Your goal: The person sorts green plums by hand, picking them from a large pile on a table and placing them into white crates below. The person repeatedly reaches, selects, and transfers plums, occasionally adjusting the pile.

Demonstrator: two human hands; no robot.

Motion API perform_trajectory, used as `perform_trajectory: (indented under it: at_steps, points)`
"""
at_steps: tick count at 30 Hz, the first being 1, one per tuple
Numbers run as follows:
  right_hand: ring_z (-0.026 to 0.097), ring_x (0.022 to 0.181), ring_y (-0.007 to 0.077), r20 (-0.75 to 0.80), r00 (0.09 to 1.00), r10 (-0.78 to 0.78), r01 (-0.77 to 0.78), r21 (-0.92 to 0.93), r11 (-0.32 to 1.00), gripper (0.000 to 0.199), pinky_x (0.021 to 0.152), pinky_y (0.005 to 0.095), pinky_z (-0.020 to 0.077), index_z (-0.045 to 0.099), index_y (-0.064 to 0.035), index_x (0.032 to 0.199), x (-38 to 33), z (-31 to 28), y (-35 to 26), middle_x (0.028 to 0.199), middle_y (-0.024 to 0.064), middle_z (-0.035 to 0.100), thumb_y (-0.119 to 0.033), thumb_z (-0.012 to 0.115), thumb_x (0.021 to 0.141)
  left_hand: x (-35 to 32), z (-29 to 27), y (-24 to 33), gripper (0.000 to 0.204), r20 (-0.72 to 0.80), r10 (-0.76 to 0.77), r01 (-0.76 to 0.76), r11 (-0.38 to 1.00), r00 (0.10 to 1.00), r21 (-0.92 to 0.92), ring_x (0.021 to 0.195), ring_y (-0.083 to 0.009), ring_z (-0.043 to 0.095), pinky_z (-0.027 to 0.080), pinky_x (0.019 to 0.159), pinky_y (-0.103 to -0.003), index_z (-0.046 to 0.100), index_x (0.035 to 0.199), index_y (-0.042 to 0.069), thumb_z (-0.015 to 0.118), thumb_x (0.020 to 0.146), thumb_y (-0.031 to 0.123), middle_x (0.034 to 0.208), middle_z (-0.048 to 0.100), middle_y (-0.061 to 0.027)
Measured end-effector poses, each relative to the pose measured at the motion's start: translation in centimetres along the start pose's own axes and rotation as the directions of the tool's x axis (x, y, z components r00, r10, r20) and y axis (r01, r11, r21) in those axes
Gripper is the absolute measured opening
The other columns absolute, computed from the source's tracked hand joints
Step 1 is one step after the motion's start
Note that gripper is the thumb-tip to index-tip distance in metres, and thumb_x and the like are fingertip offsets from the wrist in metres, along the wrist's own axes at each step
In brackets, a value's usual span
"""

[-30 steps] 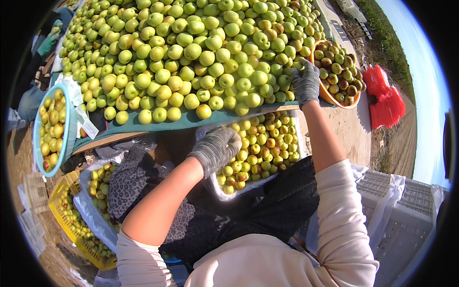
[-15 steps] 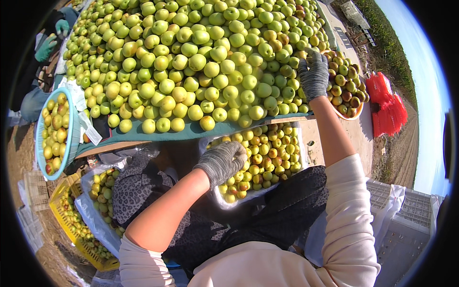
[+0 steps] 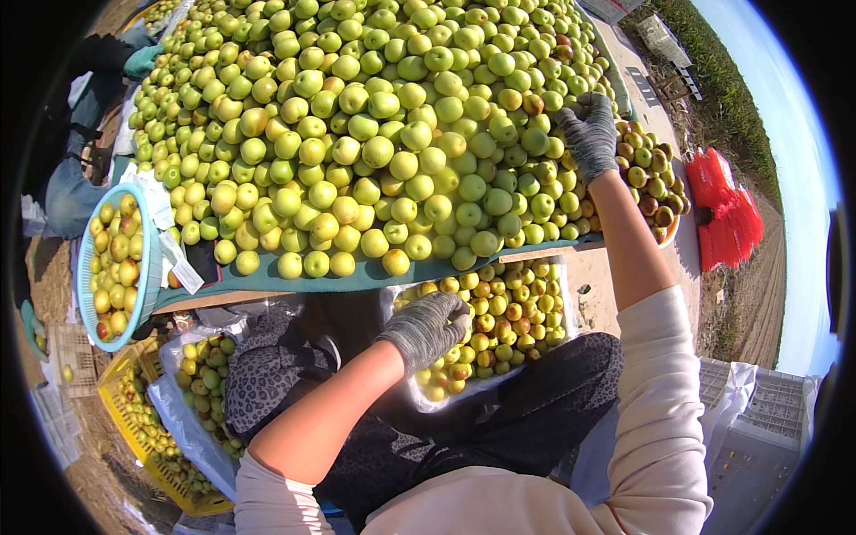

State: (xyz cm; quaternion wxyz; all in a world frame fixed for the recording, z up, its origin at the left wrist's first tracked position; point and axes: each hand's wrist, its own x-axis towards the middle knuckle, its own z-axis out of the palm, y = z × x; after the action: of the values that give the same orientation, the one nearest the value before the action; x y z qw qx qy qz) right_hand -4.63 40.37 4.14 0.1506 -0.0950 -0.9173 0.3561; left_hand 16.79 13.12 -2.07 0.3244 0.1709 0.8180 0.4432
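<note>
My left hand (image 3: 426, 332), in a grey knitted glove, hovers over the near left side of a white-lined crate (image 3: 563, 312) of small green-yellow jujubes (image 3: 506, 308). Its fingers are curled in, hiding whatever they may hold. At the right edge of a big heap of jujubes (image 3: 357, 125), my gloved right hand (image 3: 590, 141) bends its fingers down among the fruit. What lies under those fingertips is hidden. Beside that wrist stands a round basket (image 3: 670, 234) of browner, redder jujubes (image 3: 646, 174).
A light-blue basket (image 3: 147, 267) of jujubes stands left of the heap. Below it are a yellow crate (image 3: 111, 392) and a lined crate of fruit (image 3: 209, 379). Red net bags (image 3: 727, 214) lie right; grey crates (image 3: 758, 437) stand lower right. A co-worker's green glove (image 3: 141, 61) shows far left.
The whole view has shifted slightly, moving the scene downward. My right hand's fingers are more bent over the fruit; my left stays curled above the crate. The co-worker's gloved hands have moved.
</note>
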Motion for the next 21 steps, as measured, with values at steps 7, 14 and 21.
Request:
perform_trajectory:
  at_steps: [7, 14, 21]
  points:
    - [0.062, 0.089, 0.0306, 0.191, 0.898, -0.396, 0.438, -0.334, 0.834, 0.023, 0.081, 0.0415, 0.0506, 0.061, -0.0094, 0.101, 0.3, 2.7, -2.0, 0.095, 0.0149, 0.061, -0.016, 0.060, 0.079, 0.8, 0.1, -0.2, 0.029, 0.033, -0.068, 0.070, 0.996, 0.997, -0.053, 0.097, -0.0325, 0.062, 0.047, 0.088, -0.041, 0.062, 0.104, 0.007, 0.054, 0.091, 0.032, 0.099, 0.066, -0.0164]
    - [0.058, 0.099, 0.0321, 0.552, 0.711, -0.437, 0.702, -0.600, 0.384, 0.027, 0.082, 0.0419, 0.0510, 0.064, -0.0177, 0.105, 1.1, 3.3, -4.9, 0.109, 0.0101, 0.056, -0.017, 0.063, 0.079, 1.2, 0.8, -0.8, 0.028, 0.098, -0.070, 0.088, 0.978, 0.993, -0.188, 0.095, -0.0324, 0.062, 0.047, 0.087, -0.040, 0.064, 0.102, 0.007, 0.055, 0.090, 0.031, 0.097, 0.066, -0.0173]
    - [0.065, 0.087, 0.0317, -0.100, 0.978, -0.185, 0.131, -0.398, 0.908, 0.024, 0.082, 0.0397, 0.0502, 0.069, -0.0144, 0.098, 7.0, 1.5, -0.2, 0.093, 0.0139, 0.069, -0.029, 0.058, 0.083, 0.4, -0.1, 0.1, 0.029, 0.073, -0.082, 0.095, 0.976, 0.994, -0.194, 0.094, -0.0318, 0.063, 0.048, 0.085, -0.040, 0.063, 0.105, 0.007, 0.057, 0.090, 0.031, 0.098, 0.066, -0.0157]
